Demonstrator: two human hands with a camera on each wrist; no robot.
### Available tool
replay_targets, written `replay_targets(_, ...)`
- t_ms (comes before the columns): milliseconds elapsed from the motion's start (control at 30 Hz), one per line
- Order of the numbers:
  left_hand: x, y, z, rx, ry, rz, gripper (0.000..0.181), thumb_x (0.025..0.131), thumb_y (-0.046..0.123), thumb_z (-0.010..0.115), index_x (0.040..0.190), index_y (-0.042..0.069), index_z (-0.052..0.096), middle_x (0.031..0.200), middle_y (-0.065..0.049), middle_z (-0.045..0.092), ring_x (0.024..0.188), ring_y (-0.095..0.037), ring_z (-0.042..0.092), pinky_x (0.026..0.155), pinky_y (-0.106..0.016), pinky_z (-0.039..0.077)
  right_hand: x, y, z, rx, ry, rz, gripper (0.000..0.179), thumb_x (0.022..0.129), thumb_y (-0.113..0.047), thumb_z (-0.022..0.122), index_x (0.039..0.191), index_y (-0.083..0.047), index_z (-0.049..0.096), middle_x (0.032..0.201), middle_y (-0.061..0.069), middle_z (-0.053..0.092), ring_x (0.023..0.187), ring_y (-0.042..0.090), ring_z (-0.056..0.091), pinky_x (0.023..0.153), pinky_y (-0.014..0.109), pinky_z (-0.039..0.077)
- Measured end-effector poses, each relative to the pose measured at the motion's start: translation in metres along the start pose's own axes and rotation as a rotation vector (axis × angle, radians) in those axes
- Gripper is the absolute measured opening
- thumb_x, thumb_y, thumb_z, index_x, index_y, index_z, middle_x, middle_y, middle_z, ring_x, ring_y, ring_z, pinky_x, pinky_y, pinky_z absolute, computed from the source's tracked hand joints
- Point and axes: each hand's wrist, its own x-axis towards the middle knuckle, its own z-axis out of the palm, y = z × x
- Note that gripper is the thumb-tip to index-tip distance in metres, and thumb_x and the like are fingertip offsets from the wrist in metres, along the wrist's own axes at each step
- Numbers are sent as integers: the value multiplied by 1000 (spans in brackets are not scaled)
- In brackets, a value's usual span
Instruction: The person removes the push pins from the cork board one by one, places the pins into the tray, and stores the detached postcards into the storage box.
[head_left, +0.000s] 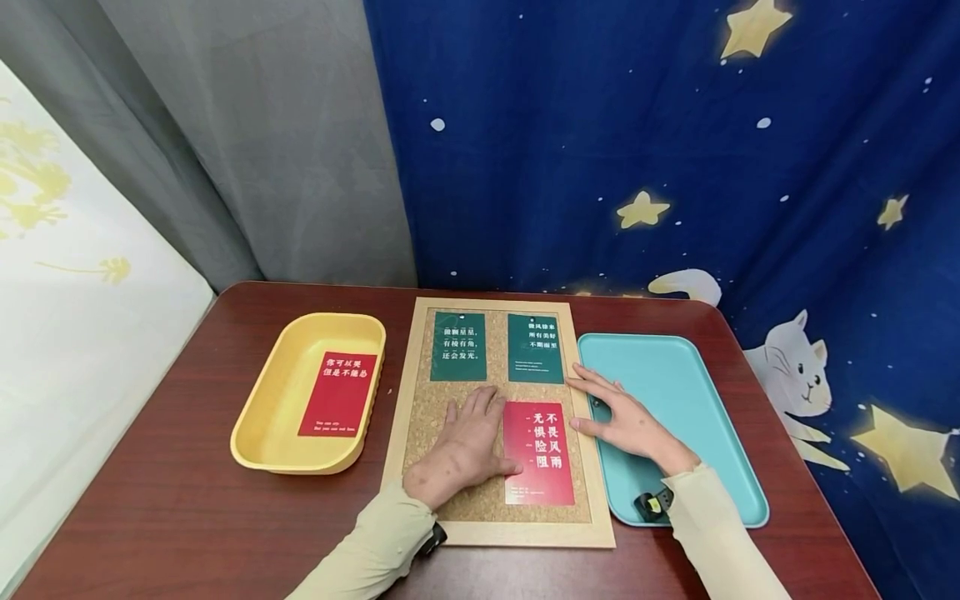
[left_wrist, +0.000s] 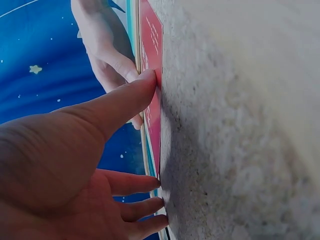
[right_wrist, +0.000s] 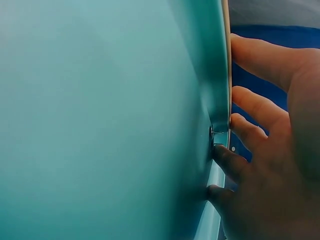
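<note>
Star-patterned blue curtain point(head_left: 525, 150) backs the tabletop point(head_left: 187, 500). A red card point(head_left: 542, 479) lies at four o'clock on the corkboard point(head_left: 525, 534); the left hand point(head_left: 459, 456), fingers extended, gripping nothing, rests its thumb on it. The right hand point(head_left: 628, 423), fingers spread and empty, touches the corkboard's two o'clock edge beside the turquoise tray point(head_left: 667, 383).

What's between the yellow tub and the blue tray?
The cork board, with two green cards and one red card on it, in the head view. The left hand touches the red card; the right hand, the wooden frame.
</note>
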Motion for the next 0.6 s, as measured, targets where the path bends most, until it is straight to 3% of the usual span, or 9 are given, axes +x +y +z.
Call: replay_targets(600, 0, 0, 0, -28, -16, -11, 108, 76, 51, 91, 158, 4, 39, 170, -17, 30, 160, -37, 25, 128, -68, 18, 0, 2, 1, -4, 17, -22, 70, 93, -36, 78, 155, -19, 51, 173, 6, 31, 160, 38, 25, 127, 71, 9)
